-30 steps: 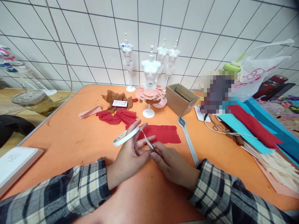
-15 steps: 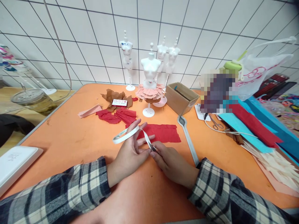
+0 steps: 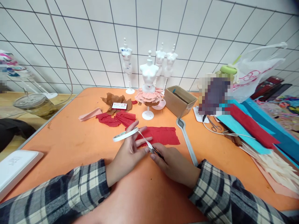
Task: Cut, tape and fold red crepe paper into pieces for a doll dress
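My left hand (image 3: pixel 127 152) holds a white roll of tape (image 3: pixel 125 135) on its raised fingers, and a strip of tape runs from the roll down to my right hand. My right hand (image 3: pixel 171 165) is closed on small dark scissors (image 3: pixel 156 151) whose tips meet the strip. Just behind both hands a red crepe paper sheet (image 3: pixel 161 136) lies flat on the orange table (image 3: pixel 70 137). A white mini mannequin in a pink ruffled skirt (image 3: pixel 149 90) stands further back.
Other white mannequins (image 3: pixel 163 63) line the tiled wall. Crumpled red and brown paper scraps (image 3: pixel 116 115), a cardboard box (image 3: pixel 181 99), a metal ruler (image 3: pixel 187 140), scissors with a cable (image 3: pixel 215 124), stacked coloured paper (image 3: pixel 254 130) at the right, a white tray (image 3: pixel 14 168) at the left.
The view has tipped slightly, so everything sits a little lower in the frame. My hands stay together on the tape strip, with the scissors still at it.
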The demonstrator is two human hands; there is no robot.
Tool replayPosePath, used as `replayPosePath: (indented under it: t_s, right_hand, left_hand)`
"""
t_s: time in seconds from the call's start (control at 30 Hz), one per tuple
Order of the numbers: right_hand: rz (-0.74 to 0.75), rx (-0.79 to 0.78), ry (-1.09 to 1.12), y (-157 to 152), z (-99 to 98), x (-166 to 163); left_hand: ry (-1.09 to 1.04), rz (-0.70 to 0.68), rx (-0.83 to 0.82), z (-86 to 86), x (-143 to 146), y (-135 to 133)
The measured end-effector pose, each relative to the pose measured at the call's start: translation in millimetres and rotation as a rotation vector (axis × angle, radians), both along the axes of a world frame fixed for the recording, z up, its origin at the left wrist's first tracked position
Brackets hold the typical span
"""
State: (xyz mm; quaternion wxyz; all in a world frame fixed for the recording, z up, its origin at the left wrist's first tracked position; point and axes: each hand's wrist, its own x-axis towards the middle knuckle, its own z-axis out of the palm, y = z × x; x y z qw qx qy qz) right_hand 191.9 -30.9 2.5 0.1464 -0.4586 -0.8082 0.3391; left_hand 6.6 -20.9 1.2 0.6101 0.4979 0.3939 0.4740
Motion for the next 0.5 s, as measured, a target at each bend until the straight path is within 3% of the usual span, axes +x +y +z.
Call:
replayPosePath:
  t_s: [0.17,0.33,0.5]
  right_hand:
    - [-0.006,0.018,-0.046,2.5,1.2,3.1]
    - [0.022,-0.024,0.05,4.3,3.6,6.0]
    - [0.025,-0.093,0.096,3.9,5.2,5.1]
  left_hand:
    - [0.118,0.06,-0.007,-1.4,-8.5,16.2]
    - [0.102,-0.068,-0.055,0.6,-12.1,25.4]
    - [0.033,0.046,-0.05,0.9,-8.3,22.4]
